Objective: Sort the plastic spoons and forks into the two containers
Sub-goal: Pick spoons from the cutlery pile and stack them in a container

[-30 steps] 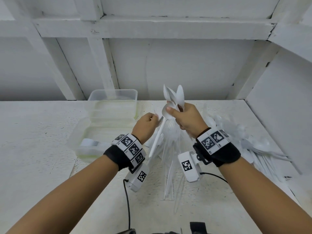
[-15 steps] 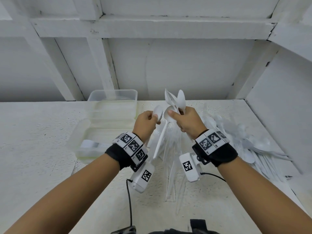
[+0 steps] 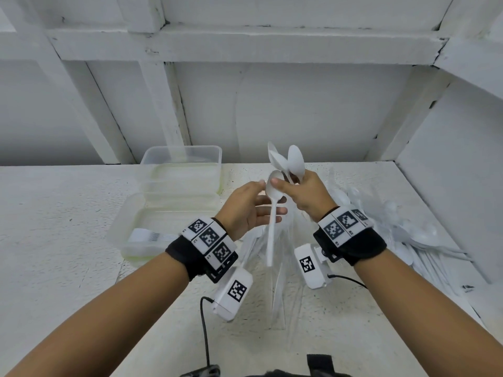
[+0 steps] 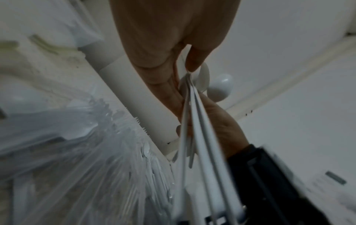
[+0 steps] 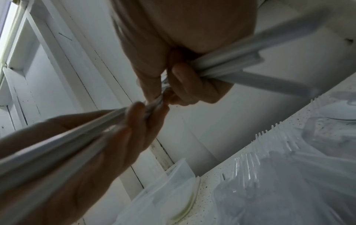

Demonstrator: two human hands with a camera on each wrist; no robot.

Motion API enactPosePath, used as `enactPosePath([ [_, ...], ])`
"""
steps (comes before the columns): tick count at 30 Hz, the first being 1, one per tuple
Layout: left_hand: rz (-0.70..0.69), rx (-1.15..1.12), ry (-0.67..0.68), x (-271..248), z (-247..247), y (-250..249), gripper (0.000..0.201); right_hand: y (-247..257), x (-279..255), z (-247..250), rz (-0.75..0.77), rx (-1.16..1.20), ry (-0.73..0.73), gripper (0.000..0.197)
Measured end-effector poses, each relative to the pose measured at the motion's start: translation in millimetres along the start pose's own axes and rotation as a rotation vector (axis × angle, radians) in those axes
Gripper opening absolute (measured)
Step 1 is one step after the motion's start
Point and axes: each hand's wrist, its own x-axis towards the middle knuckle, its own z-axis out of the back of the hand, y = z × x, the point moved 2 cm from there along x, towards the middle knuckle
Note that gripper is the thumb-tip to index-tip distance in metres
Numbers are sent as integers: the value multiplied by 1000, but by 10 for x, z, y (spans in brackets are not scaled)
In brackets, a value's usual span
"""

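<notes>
R hand clenched on spoon bunch; L hand fingers straight, touching loose spoon; should pinch handle before R thumb lets go.

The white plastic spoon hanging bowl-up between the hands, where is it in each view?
Head: white plastic spoon at centre.
Left wrist: the long handles right of centre; which is that spoon's, cannot tell.
Right wrist: blurred handles lower left.
Shared landmark: right hand.

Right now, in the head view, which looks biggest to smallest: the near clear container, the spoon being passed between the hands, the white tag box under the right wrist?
1. Near clear container
2. Spoon, long but thin
3. Tag box, nearer the camera, so its rank against the spoon is unsure.
</notes>
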Motion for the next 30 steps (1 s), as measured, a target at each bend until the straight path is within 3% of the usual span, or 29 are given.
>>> enactPosePath([
  [7, 82, -57, 113, 3, -39, -12, 34, -19, 1, -51, 35, 42, 6, 30],
  [14, 45, -1, 46, 59, -13, 54, 32, -18, -58, -52, 68, -94, -71, 29],
  [20, -1, -170, -99, 126, 94, 76, 20, -20, -185, -61, 15, 73, -29, 6],
  [22, -8, -207, -121, 163, 126, 89, 19, -24, -237, -102, 7, 105, -17, 12],
  [26, -28, -234, -73, 165, 109, 72, 22, -72, -288, -214, 13, 25, 30, 2],
  [30, -67, -173, -30, 148, 87, 52, 29, -99, -318, -294, 9, -41, 66, 15],
])
